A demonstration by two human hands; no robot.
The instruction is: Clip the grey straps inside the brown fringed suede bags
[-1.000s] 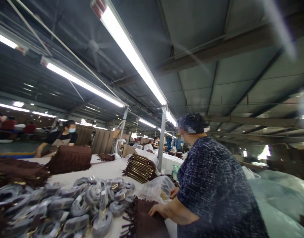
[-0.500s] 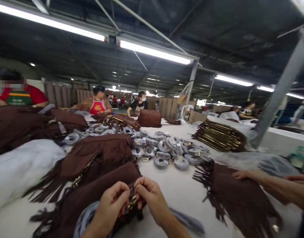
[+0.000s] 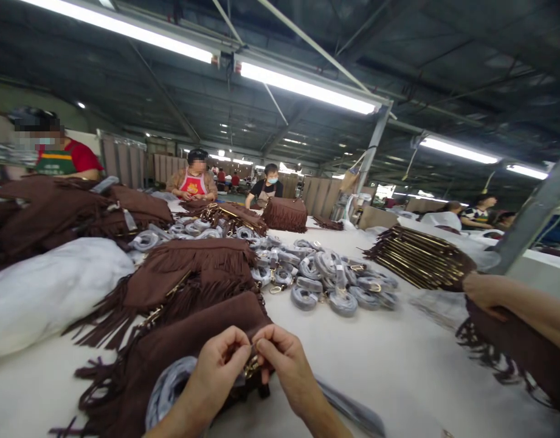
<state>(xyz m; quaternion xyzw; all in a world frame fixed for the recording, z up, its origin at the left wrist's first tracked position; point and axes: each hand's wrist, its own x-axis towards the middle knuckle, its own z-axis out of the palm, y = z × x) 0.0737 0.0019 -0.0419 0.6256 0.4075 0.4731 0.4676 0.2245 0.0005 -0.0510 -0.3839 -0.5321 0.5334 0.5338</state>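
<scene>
My left hand (image 3: 222, 362) and my right hand (image 3: 282, 359) meet fingertip to fingertip, both closed in a pinch. What lies between the fingertips is too small to make out. Gold metal hardware (image 3: 252, 367) shows just beneath them. Under my hands lies a brown fringed bag (image 3: 183, 347), its fringe spread to the left. A coiled strap in grey wrapping (image 3: 168, 389) rests on it beside my left forearm. Right of my right wrist, a long piece in clear grey wrapping (image 3: 350, 407) lies on the white table (image 3: 398, 377).
Wrapped strap coils with gold clips (image 3: 325, 274) are heaped mid-table. More brown fringed bags (image 3: 202, 261) lie behind mine, beside white padding (image 3: 56, 292). A stack of gold-edged brown pieces (image 3: 421, 255) stands right. A co-worker's hand (image 3: 484, 292) grips another brown fringed bag (image 3: 526, 347).
My hands keep their pinch, fingertips closer together. The co-worker's hand at right has moved the brown bag rightward, lifting its near edge. The whole view has shifted slightly.
</scene>
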